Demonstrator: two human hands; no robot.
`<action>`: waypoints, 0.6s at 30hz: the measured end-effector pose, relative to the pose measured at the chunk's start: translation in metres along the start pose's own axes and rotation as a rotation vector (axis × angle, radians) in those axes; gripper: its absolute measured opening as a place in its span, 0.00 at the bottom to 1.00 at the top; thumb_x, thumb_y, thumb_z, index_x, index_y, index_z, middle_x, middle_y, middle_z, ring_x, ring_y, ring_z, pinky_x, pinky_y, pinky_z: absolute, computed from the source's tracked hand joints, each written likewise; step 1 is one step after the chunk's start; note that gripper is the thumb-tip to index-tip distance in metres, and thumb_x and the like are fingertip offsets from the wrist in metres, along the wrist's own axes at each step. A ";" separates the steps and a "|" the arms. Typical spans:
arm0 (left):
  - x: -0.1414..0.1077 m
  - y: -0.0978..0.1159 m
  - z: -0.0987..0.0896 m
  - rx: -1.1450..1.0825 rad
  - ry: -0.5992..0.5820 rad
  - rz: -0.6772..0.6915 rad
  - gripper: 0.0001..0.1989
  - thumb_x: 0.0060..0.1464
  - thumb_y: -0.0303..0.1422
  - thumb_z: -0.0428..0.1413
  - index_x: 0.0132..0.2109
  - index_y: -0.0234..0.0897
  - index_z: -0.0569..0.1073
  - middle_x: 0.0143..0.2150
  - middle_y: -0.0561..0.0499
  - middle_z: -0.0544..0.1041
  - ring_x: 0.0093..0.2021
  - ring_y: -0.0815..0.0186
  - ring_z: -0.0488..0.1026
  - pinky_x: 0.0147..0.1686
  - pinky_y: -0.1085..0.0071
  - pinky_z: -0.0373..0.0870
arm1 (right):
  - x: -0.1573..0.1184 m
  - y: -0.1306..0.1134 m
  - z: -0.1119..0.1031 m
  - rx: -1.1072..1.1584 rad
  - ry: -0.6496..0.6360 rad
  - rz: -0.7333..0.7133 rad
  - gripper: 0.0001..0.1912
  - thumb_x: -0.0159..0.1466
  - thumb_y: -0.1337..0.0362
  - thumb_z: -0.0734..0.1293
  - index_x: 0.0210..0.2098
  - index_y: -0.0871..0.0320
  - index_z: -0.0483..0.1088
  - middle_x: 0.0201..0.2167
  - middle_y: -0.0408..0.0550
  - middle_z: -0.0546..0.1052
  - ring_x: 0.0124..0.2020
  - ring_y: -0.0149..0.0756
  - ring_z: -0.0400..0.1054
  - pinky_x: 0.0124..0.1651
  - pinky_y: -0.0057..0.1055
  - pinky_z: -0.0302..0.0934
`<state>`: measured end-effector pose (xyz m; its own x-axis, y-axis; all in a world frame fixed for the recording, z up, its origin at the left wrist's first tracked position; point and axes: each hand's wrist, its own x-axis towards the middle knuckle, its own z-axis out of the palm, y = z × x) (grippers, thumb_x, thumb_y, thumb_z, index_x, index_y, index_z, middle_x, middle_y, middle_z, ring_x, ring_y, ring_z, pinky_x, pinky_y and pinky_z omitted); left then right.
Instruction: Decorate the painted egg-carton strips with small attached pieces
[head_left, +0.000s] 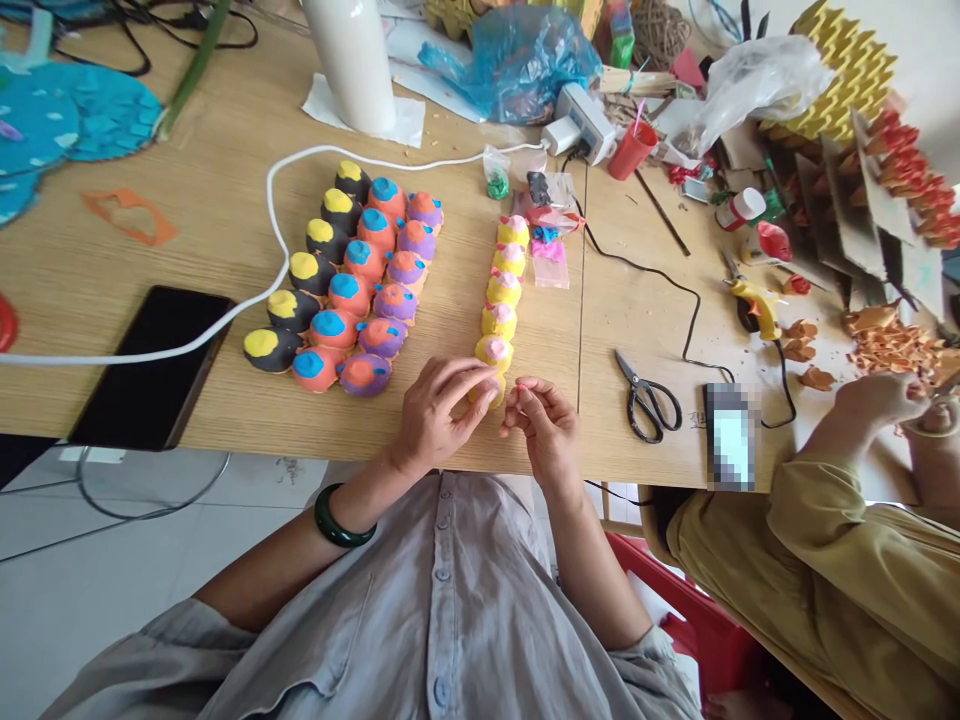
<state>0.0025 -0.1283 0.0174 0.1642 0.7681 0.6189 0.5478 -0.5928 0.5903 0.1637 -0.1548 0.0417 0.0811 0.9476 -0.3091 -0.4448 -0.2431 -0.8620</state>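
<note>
A single row of yellow egg-carton cups [502, 290] topped with pink clay runs away from me on the table. My left hand [444, 412] is curled at its near end, thumb and fingers round the closest yellow cup and partly hiding it. Just right of that cup, my right hand [547, 425] pinches a small bit of pinkish-red clay [523, 387] between thumb and fingertips. To the left stand three more rows of painted cups: black with yellow tops [304, 268], orange-red with blue tops [346, 290], and purple with orange tops [395, 302].
Scissors [649, 395], a phone [730, 435] and a yellow glue gun [754, 305] lie to the right. Clay packets [551, 255] sit beyond the yellow row. A white cable [274, 220] crosses past a black tablet-like device [154, 365]. A co-worker's hands [874, 405] work at far right.
</note>
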 end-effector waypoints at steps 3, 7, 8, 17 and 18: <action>0.001 0.009 -0.008 -0.035 -0.014 0.022 0.10 0.68 0.29 0.57 0.54 0.42 0.78 0.46 0.47 0.85 0.47 0.61 0.82 0.49 0.63 0.78 | -0.004 -0.001 0.002 -0.056 -0.040 0.000 0.15 0.61 0.50 0.77 0.37 0.55 0.79 0.26 0.40 0.76 0.22 0.28 0.67 0.23 0.27 0.65; 0.000 0.018 -0.016 -0.110 -0.066 0.053 0.13 0.68 0.31 0.59 0.57 0.43 0.78 0.49 0.46 0.85 0.48 0.61 0.82 0.49 0.63 0.79 | -0.013 -0.003 0.008 -0.183 -0.091 -0.004 0.17 0.65 0.48 0.74 0.32 0.56 0.77 0.19 0.38 0.72 0.19 0.26 0.63 0.23 0.26 0.61; 0.000 0.019 -0.017 -0.127 -0.065 0.056 0.13 0.68 0.32 0.60 0.57 0.43 0.78 0.49 0.46 0.85 0.48 0.61 0.82 0.49 0.64 0.79 | -0.015 -0.003 0.009 -0.207 -0.092 0.002 0.18 0.66 0.48 0.74 0.32 0.56 0.77 0.18 0.38 0.70 0.18 0.26 0.61 0.23 0.26 0.59; -0.002 0.020 -0.022 -0.193 0.012 -0.006 0.03 0.64 0.27 0.63 0.43 0.41 0.80 0.40 0.51 0.85 0.42 0.65 0.81 0.45 0.67 0.78 | -0.019 -0.007 0.015 -0.164 -0.128 0.076 0.21 0.64 0.46 0.75 0.27 0.57 0.74 0.22 0.39 0.72 0.17 0.23 0.61 0.18 0.24 0.54; -0.002 0.020 -0.023 -0.184 0.017 -0.008 0.03 0.64 0.27 0.63 0.42 0.41 0.81 0.39 0.52 0.85 0.41 0.65 0.81 0.45 0.68 0.78 | -0.019 -0.007 0.015 -0.140 -0.143 0.100 0.21 0.63 0.46 0.75 0.28 0.57 0.74 0.22 0.39 0.72 0.17 0.24 0.61 0.18 0.24 0.55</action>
<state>-0.0056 -0.1473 0.0399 0.1457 0.7698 0.6215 0.3898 -0.6220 0.6791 0.1517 -0.1683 0.0596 -0.0888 0.9344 -0.3449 -0.3149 -0.3548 -0.8803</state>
